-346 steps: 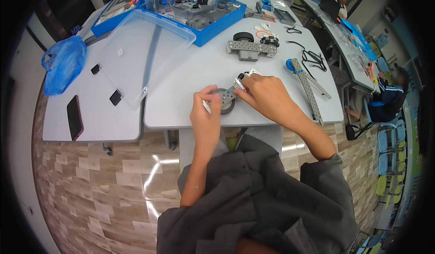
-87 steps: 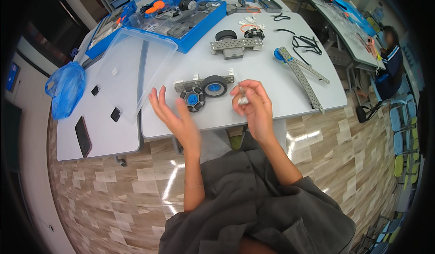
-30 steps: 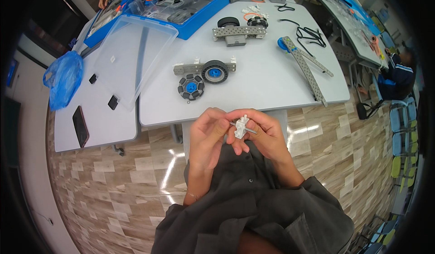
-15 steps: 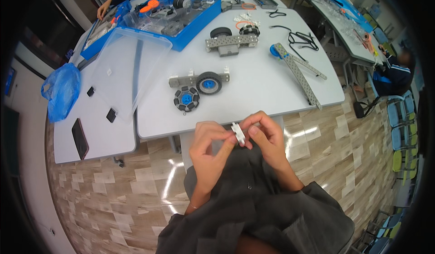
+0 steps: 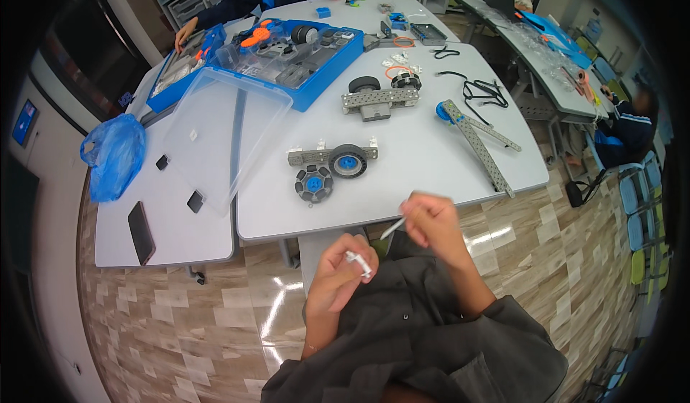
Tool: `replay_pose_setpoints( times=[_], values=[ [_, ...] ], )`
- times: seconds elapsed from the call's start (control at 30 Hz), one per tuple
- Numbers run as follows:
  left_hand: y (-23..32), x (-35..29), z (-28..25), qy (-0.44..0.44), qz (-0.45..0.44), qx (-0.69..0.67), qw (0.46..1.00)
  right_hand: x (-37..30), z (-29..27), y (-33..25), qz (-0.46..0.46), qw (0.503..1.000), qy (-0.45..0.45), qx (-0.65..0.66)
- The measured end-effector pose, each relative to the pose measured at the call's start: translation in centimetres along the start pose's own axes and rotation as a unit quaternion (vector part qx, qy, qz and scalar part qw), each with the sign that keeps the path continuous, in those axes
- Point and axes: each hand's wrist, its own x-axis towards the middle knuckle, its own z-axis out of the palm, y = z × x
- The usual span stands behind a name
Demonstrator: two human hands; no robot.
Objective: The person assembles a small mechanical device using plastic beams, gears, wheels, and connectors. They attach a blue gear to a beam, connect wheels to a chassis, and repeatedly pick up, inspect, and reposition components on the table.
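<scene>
Pinched in the fingers of my left hand (image 5: 332,279) is a small white plastic connector piece (image 5: 359,263), held over my lap just off the table's front edge. My right hand (image 5: 435,225) is up and to its right, closed on a thin pale rod (image 5: 393,227) that points down and left toward the connector without touching it. Beyond my hands, on the table, lies a grey perforated beam assembly (image 5: 305,157) with a black tyred wheel (image 5: 348,162) and a roller-studded wheel (image 5: 313,184).
A second wheeled beam assembly (image 5: 379,101) lies farther back. Hinged grey beams (image 5: 478,144) and black cables (image 5: 483,94) are at the right. A blue parts bin (image 5: 305,86), clear lid (image 5: 215,130), blue bag (image 5: 118,155) and phone (image 5: 141,232) occupy the left. A co-worker's hand (image 5: 185,35) reaches in behind.
My hands have moved apart. The right hand has left the connector, moved up and right, and now shows a thin rod. My left hand keeps the connector, lower down. The view has shifted.
</scene>
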Motion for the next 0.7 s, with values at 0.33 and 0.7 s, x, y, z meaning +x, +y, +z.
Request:
replay_pose_setpoints(
  times=[0.33,0.7],
  values=[
    [1.3,-0.1,2.5,0.219,0.014,0.261,0.940,4.9,-3.7,-3.2,0.118,0.953,-0.034,0.275],
    [0.2,1.2,1.8,0.190,-0.037,0.203,0.960,33.3,-20.6,-11.1,0.044,0.931,0.154,-0.327]
  ],
)
